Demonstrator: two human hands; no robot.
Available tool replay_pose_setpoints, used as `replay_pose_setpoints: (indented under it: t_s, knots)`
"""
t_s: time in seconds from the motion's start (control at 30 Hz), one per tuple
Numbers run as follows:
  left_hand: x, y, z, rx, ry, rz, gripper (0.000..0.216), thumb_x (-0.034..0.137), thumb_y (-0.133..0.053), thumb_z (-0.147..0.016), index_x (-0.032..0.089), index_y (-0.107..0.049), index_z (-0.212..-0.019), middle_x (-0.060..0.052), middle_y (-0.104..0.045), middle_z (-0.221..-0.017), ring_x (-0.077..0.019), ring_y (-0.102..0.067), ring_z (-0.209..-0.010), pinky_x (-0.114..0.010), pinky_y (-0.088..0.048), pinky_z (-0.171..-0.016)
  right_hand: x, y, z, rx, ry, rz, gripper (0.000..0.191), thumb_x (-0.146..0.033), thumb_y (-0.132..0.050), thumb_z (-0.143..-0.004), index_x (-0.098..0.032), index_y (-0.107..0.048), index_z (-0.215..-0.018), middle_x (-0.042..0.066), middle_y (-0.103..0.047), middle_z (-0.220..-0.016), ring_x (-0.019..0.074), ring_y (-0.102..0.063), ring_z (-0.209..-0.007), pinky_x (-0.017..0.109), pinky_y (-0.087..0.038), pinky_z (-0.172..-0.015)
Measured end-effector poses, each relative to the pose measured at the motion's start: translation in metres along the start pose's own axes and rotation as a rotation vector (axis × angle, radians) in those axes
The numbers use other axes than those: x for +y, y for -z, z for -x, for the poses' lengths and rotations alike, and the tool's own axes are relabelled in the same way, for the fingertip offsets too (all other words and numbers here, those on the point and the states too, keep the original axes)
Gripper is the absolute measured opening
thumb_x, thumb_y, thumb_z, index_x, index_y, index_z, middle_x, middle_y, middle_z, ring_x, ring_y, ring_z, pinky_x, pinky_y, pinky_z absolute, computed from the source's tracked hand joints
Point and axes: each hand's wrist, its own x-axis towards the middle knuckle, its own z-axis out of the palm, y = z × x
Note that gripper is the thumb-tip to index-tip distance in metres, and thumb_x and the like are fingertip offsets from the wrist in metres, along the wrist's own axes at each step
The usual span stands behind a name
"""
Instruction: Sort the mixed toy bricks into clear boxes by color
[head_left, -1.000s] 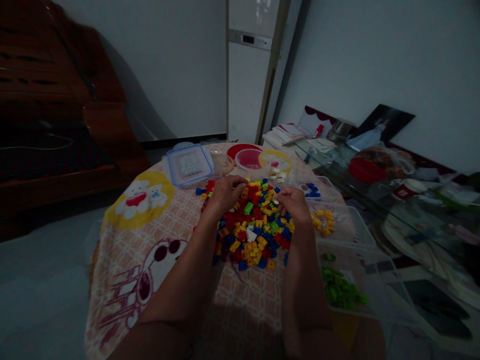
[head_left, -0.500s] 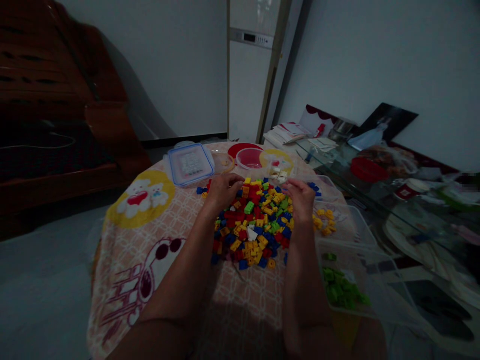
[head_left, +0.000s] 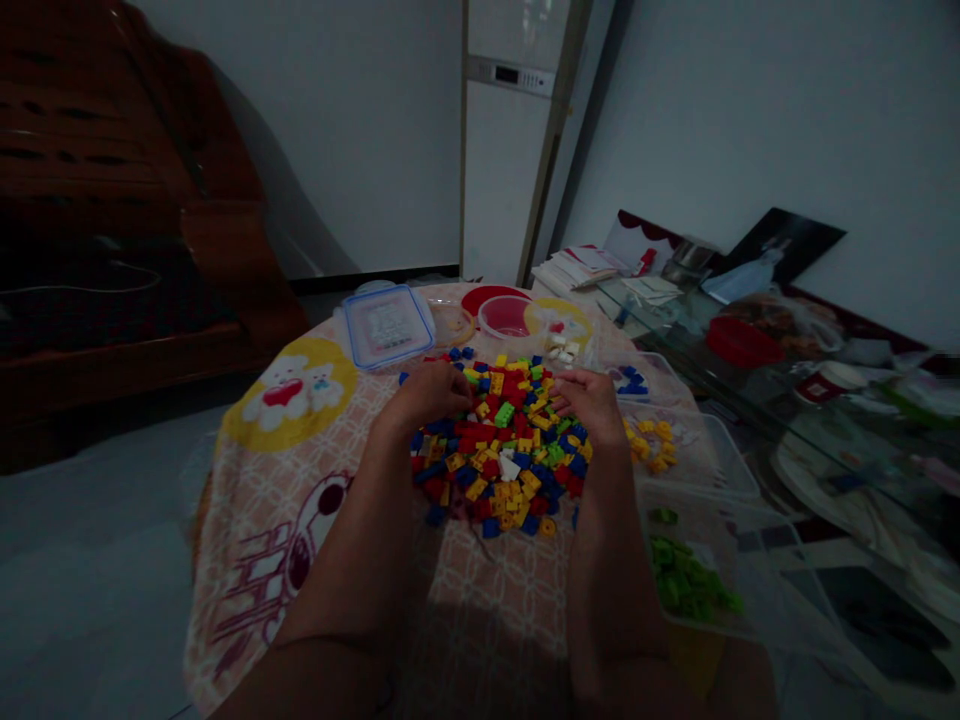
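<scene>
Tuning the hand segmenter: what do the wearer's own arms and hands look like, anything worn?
Left hand and right hand: no gloves. Left forearm and right forearm: bare, no sleeve, watch or bracelet showing. Too dim to rule out a small ring.

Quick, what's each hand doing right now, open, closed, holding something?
Left hand: fingers curled at the block pile; can't tell if it holds anything.
Right hand: fingers bent at the pile's right side; can't tell either.

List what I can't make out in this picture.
Head view:
Left hand: its back hides any grip.
Right hand: grip too small and dim.
Bricks: lower ones buried under upper ones.
Lid: print too small to read.
Bench: cut off by left edge.
</scene>
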Motion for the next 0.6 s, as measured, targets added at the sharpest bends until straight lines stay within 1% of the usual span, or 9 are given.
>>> replay_pose_setpoints:
  t_s: [0.1, 0.23, 0.33, 0.4, 0.43, 0.5, 0.6]
  knots:
    - [0.008, 0.0, 0.001, -0.005, 0.03, -0.103, 0.018, 0.025, -0.076, -0.072, 0.021, -0.083, -0.088, -0.002, -0.078, -0.078, -0.0206, -0.07, -0.075, -0.028, -0.047, -0.068, 0.001, -0.001, 0.0, -0.017, -0.005, 0.018, 0.012, -0.024, -0.068, -0.074, -0.017, -0.072, -0.082, -0.001, -0.07, -0.064, 0.0113, -0.064, -0.05, 0.02, -0.051, -0.048]
    - [0.019, -0.009, 0.0, -0.021, 0.066, -0.245, 0.031, 0.032, -0.08, -0.074, 0.023, -0.08, -0.104, -0.006, -0.081, -0.098, -0.0255, -0.074, -0.092, -0.029, -0.049, -0.073, 0.001, -0.002, 0.0, -0.016, -0.009, 0.025, 0.013, -0.025, -0.069, -0.074, -0.017, -0.072, -0.084, -0.001, -0.07, -0.064, 0.0117, -0.065, -0.05, 0.02, -0.051, -0.047]
    - [0.027, -0.016, 0.0, -0.026, 0.091, -0.358, 0.042, 0.041, -0.081, -0.076, 0.026, -0.076, -0.115, -0.01, -0.079, -0.116, -0.0315, -0.072, -0.108, -0.033, -0.052, -0.079, 0.002, -0.001, -0.001, -0.021, -0.007, 0.031, 0.013, -0.026, -0.069, -0.075, -0.017, -0.072, -0.084, -0.001, -0.07, -0.065, 0.0121, -0.065, -0.05, 0.019, -0.05, -0.047]
    - [0.029, -0.02, 0.0, -0.02, 0.098, -0.397, 0.048, 0.043, -0.08, -0.078, 0.028, -0.074, -0.123, -0.011, -0.076, -0.125, -0.0344, -0.07, -0.117, -0.036, -0.054, -0.085, 0.002, -0.001, -0.001, -0.022, -0.005, 0.036, 0.013, -0.027, -0.069, -0.076, -0.017, -0.072, -0.084, -0.001, -0.071, -0.066, 0.0122, -0.066, -0.051, 0.019, -0.051, -0.047]
    - [0.03, -0.021, -0.001, -0.017, 0.1, -0.399, 0.049, 0.042, -0.079, -0.079, 0.028, -0.073, -0.125, -0.012, -0.076, -0.127, -0.035, -0.069, -0.119, -0.037, -0.054, -0.086, 0.003, -0.001, -0.001, -0.023, -0.004, 0.039, 0.013, -0.028, -0.069, -0.077, -0.017, -0.072, -0.085, 0.0, -0.072, -0.066, 0.0122, -0.066, -0.052, 0.019, -0.051, -0.048]
    - [0.031, -0.022, -0.002, -0.008, 0.092, -0.362, 0.046, 0.037, -0.078, -0.08, 0.027, -0.074, -0.125, -0.011, -0.077, -0.124, -0.0338, -0.07, -0.117, -0.036, -0.054, -0.086, 0.002, -0.001, 0.0, -0.021, -0.002, 0.044, 0.014, -0.028, -0.069, -0.078, -0.017, -0.073, -0.085, 0.0, -0.072, -0.067, 0.0119, -0.066, -0.052, 0.019, -0.051, -0.049]
    - [0.031, -0.022, -0.004, 0.017, 0.027, -0.223, 0.039, 0.025, -0.074, -0.079, 0.024, -0.077, -0.118, -0.007, -0.081, -0.107, -0.0279, -0.074, -0.104, -0.03, -0.053, -0.08, 0.0, -0.002, 0.0, -0.014, -0.004, 0.039, 0.013, -0.027, -0.07, -0.078, -0.017, -0.072, -0.084, 0.0, -0.071, -0.065, 0.0115, -0.065, -0.051, 0.019, -0.051, -0.047]
